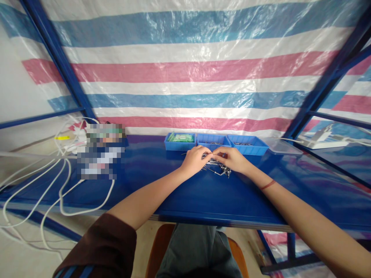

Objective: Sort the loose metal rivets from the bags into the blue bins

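Observation:
My left hand (197, 159) and my right hand (231, 158) meet at the fingertips over a heap of thin, shiny metal pieces (222, 169) on the blue tabletop. The fingers of both are pinched together; what lies between them is too small to make out. Some pieces in the heap look long and straight like pins or rods, and a few stick out toward me. Just behind the hands, a middle blue bin (213, 140) and a right blue bin (247, 145) hold small metal pieces. Green-wrapped packets (181, 138) fill the left blue bin (180, 146).
A clear plastic lid or tray (284, 146) lies right of the bins. White cables (65, 197) loop over the table's left side near a blurred-out patch. A white power strip (326, 139) sits at the far right. Blue frame posts (321, 77) and striped sheeting (191, 71) enclose the table.

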Demonstrator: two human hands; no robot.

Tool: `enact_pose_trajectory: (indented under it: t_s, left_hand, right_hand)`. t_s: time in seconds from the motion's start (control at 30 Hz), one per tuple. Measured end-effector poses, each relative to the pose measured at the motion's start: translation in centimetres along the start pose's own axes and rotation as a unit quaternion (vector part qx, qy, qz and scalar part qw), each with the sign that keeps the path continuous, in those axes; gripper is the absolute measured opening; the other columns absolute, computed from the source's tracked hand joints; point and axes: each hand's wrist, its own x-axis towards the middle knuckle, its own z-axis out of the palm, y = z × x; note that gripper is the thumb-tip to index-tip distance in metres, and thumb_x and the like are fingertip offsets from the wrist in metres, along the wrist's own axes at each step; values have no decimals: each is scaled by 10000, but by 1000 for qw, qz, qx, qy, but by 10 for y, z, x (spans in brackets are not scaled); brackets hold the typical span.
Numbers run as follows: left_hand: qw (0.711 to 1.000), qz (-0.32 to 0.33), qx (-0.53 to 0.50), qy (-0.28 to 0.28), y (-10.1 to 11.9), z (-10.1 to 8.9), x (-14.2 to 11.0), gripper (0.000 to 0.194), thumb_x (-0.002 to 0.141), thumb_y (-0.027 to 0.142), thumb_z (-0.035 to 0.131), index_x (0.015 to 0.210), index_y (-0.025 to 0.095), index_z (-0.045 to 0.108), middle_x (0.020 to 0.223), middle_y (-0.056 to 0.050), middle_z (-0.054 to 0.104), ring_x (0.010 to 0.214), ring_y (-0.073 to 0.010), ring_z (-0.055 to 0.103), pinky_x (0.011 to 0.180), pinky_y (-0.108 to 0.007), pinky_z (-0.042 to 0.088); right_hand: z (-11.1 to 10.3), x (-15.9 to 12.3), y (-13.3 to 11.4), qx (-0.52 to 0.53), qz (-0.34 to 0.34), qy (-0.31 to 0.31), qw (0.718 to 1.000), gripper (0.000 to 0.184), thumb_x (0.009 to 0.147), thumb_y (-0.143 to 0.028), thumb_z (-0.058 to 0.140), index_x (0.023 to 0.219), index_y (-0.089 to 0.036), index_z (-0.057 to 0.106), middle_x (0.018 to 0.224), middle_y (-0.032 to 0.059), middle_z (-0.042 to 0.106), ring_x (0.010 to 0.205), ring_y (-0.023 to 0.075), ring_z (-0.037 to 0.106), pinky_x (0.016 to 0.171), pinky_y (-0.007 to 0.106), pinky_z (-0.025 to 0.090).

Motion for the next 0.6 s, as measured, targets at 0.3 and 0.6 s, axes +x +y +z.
enact_pose_trajectory:
  t_s: [0.3, 0.6]
  left_hand:
    - [988, 5, -140, 61, 5, -2, 3, 63, 821, 226, 572, 809, 182, 616, 826, -13, 659, 810, -144, 599, 772, -267, 466]
    - [980, -8, -166, 106, 7, -4, 4, 83, 843, 234, 547, 814, 180, 603, 822, -8, 653, 776, -126, 595, 767, -261, 462]
  right_hand:
    - [2, 1, -8, 67, 33, 49, 996, 365, 800, -496, 557, 841, -163, 701, 805, 62, 698, 646, 161, 583, 584, 277, 444]
    - [4, 2, -4, 156, 51, 9, 986, 361, 789, -491, 568, 822, -146, 664, 819, 70, 681, 747, 186, 605, 719, 336, 483]
